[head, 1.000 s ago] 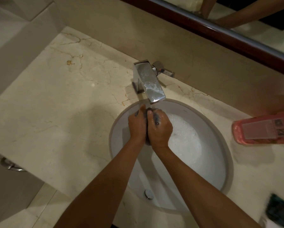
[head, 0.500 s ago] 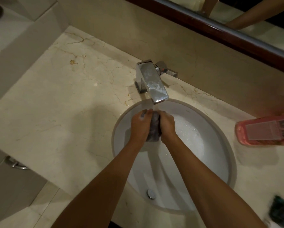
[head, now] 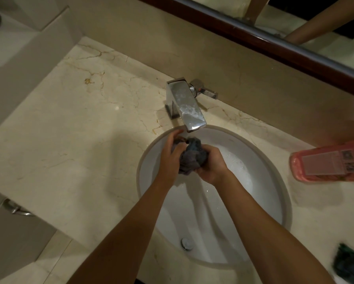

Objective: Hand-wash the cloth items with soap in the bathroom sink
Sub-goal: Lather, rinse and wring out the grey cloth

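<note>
A small dark grey-blue cloth (head: pixel 191 156) is bunched up between both my hands, just below the spout of the chrome faucet (head: pixel 185 106). My left hand (head: pixel 170 158) grips its left side with curled fingers. My right hand (head: pixel 212 166) clutches its right side and lower end. Both are over the back of the white oval sink (head: pixel 274 177), which holds soapy foam (head: pixel 238 171) on its right slope. A pink soap bottle (head: pixel 329 163) lies on its side on the counter to the right.
The beige marble counter (head: pixel 80 140) spreads wide to the left of the basin. A dark green item (head: pixel 349 263) lies at the counter's lower right corner. The drain plug (head: pixel 186 243) sits near the basin's front. A mirror with a dark frame (head: pixel 274 41) runs along the back wall.
My hands have drawn slightly apart, exposing more of the bunched cloth between them. They stay beneath the faucet spout while working the cloth.
</note>
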`<state>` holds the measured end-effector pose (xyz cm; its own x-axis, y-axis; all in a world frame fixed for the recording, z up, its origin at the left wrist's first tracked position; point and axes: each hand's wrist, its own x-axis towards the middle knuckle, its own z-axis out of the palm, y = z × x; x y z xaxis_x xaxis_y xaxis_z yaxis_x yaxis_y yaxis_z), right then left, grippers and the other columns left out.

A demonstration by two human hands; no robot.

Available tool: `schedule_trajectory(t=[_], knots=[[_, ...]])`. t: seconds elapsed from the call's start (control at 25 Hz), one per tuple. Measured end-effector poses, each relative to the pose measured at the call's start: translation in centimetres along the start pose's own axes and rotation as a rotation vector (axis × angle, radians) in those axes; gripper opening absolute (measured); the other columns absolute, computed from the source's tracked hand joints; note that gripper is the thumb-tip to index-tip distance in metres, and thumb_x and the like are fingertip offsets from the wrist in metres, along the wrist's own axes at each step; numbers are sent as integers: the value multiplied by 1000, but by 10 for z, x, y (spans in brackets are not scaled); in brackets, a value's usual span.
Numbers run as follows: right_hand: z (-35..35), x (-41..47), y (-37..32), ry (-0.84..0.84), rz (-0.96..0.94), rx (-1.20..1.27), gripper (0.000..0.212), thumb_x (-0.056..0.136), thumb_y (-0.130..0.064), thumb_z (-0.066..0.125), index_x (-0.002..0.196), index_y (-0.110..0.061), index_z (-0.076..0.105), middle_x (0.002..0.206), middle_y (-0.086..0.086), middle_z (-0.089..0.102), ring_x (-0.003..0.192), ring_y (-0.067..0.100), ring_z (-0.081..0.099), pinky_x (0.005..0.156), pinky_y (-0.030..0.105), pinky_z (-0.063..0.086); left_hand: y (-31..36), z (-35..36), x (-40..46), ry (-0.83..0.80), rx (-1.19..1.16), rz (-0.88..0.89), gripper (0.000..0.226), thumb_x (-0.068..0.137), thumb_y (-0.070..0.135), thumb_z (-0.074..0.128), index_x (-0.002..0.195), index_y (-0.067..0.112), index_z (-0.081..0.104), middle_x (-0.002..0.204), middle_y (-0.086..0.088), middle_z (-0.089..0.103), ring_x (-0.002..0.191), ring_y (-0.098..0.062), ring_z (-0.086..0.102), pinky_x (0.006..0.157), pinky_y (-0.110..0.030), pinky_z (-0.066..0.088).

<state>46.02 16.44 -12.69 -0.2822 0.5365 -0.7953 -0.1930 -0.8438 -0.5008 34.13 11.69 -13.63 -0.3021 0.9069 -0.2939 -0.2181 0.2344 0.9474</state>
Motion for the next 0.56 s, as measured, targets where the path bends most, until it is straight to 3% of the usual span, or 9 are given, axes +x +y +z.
schedule_trajectory(t=[0.08, 0.2, 0.32, 0.4, 0.48, 0.56], knots=[[3, 0, 2, 3, -144, 16, 35, 100, -18, 47, 122, 2, 65, 116, 20, 71, 102, 31, 70, 86, 37, 58, -5, 3, 5, 30, 45, -35, 30, 102, 17, 50, 131, 18, 58, 129, -12, 61, 113, -19, 64, 80, -21, 56], [4, 0, 3, 63, -362, 36, 31, 97, 0, 45, 118, -2, 69, 109, 15, 75, 102, 30, 72, 85, 38, 60, -1, 13, 5, 70, -20, -105, 20, 103, 21, 51, 117, 26, 65, 119, -9, 67, 106, -18, 68, 75, -22, 57], [-3, -1, 6, 60, -517, -27, 43, 91, 7, 44, 127, -6, 65, 120, 16, 70, 111, 29, 68, 91, 43, 59, 7, 17, 5, 80, -225, -401, 22, 100, 37, 55, 112, 27, 70, 114, -7, 72, 105, -25, 70, 81, -44, 62], [-6, -3, 9, 44, -561, -101, 45, 86, -4, 51, 129, -6, 64, 124, 19, 65, 114, 30, 66, 91, 41, 58, 8, 16, 7, 57, -381, -583, 36, 94, 51, 58, 107, 21, 72, 116, -11, 73, 108, -32, 70, 95, -55, 56], [-3, -8, 14, 92, -583, -228, 35, 82, -22, 59, 113, -12, 71, 118, 19, 64, 108, 27, 65, 86, 33, 56, 5, 21, 9, 118, -453, -587, 57, 84, 62, 66, 109, 10, 72, 116, -15, 73, 107, -35, 71, 102, -58, 51], [2, -14, 19, 160, -636, -358, 18, 81, -32, 62, 93, -23, 71, 111, 12, 60, 100, 16, 63, 83, 28, 52, 6, 30, 11, 238, -481, -550, 52, 86, 56, 70, 96, 5, 71, 108, -18, 74, 102, -36, 71, 102, -54, 53]])
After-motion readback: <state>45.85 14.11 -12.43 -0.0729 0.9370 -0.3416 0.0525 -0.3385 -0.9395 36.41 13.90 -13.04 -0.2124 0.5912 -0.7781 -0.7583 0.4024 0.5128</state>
